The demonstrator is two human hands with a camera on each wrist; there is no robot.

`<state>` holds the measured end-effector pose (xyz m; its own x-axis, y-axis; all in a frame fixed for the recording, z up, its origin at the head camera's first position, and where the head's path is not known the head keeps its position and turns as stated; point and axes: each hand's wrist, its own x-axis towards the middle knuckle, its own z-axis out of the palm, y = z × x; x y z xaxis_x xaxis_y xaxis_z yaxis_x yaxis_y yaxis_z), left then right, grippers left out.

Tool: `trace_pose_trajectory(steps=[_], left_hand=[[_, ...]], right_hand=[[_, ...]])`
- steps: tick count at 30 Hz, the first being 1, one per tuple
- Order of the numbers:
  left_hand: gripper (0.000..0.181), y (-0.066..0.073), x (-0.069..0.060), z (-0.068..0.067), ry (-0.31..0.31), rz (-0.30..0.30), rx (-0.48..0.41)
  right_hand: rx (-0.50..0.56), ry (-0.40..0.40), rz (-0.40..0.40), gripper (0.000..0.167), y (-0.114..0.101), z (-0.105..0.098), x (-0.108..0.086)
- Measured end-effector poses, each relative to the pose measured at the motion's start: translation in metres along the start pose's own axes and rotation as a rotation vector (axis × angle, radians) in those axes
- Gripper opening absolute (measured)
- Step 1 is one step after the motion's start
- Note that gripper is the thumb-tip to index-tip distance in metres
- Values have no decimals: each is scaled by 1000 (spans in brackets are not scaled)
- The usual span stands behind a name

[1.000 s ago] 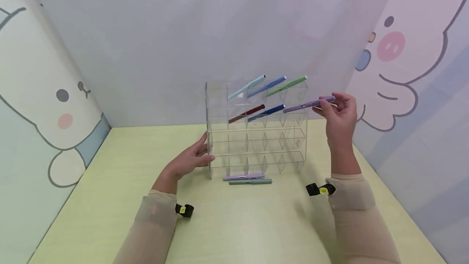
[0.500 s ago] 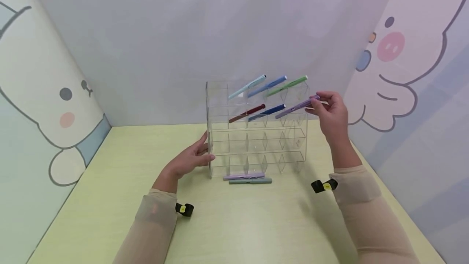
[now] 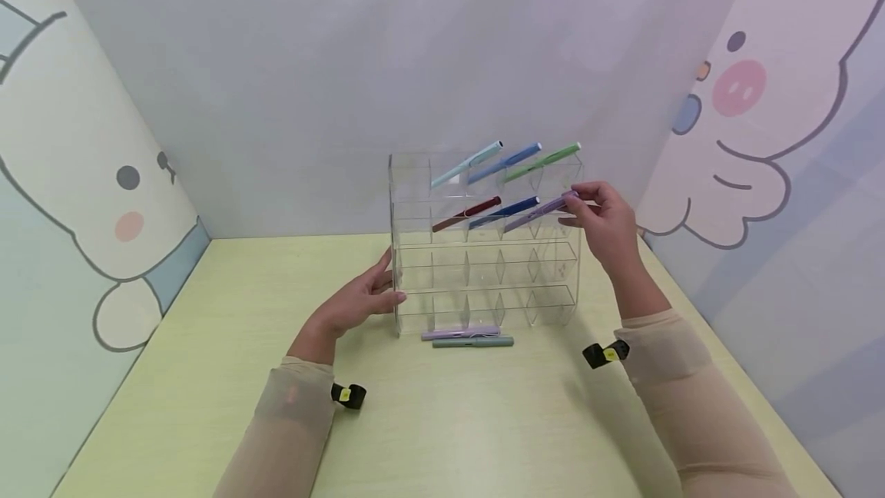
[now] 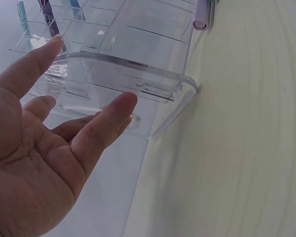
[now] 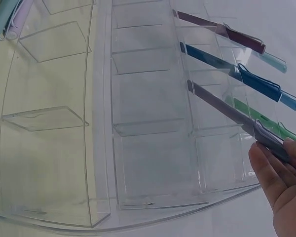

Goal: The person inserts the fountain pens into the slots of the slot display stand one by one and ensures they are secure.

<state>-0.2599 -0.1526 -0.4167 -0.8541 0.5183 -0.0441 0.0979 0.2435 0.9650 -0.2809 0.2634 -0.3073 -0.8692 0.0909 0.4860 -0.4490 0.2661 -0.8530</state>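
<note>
A clear acrylic tiered pen rack [image 3: 484, 275] stands on the table. My right hand [image 3: 608, 225] pinches a purple pen [image 3: 535, 214] near its upper end; the pen slants with its lower end inside a second-tier compartment. In the right wrist view this pen [image 5: 232, 111] lies beside the dark blue pen [image 5: 232, 69]. My left hand [image 3: 356, 298] rests against the rack's left side, thumb at the front edge. In the left wrist view the fingers [image 4: 101, 123] are extended beside the rack's side panel [image 4: 118, 79].
The top tier holds light blue [image 3: 466, 164], blue [image 3: 505, 164] and green [image 3: 542, 162] pens. A dark red pen [image 3: 466, 214] is in the second tier. A lilac pen [image 3: 459, 333] and a grey-green pen [image 3: 472, 343] lie before the rack. A curtain [image 3: 311, 98] hangs behind.
My right hand has moved left and slightly down, carrying the purple pen from the rack's right edge into the compartment beside the dark blue pen. My left hand stays in place.
</note>
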Motion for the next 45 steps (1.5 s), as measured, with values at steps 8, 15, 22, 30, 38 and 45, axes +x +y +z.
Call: trace_pose_trajectory(steps=[8,15,22,30,38,45], left_hand=[[92,0,2,0,-5,0,1],[93,-2,2,0,-3,-8,6],[92,-3,4,-1,-6,1,5],[92,-3,4,-2,-8,-12,-8],[92,-3,2,-1,-9,-4,-8],[92,-3,3,-2,-14,8,-3]], right_hand=[[-2,-3,2,40,4,1,-2],[-20,-10,1,40,5,-1,-3],[63,87,-40,47,-1,-10,-12],[287,182,-130,43,-5,-13,-30],[438,221,-171,48,-16,-10,-54],[526,196,-251,42,-31,-7,-66]])
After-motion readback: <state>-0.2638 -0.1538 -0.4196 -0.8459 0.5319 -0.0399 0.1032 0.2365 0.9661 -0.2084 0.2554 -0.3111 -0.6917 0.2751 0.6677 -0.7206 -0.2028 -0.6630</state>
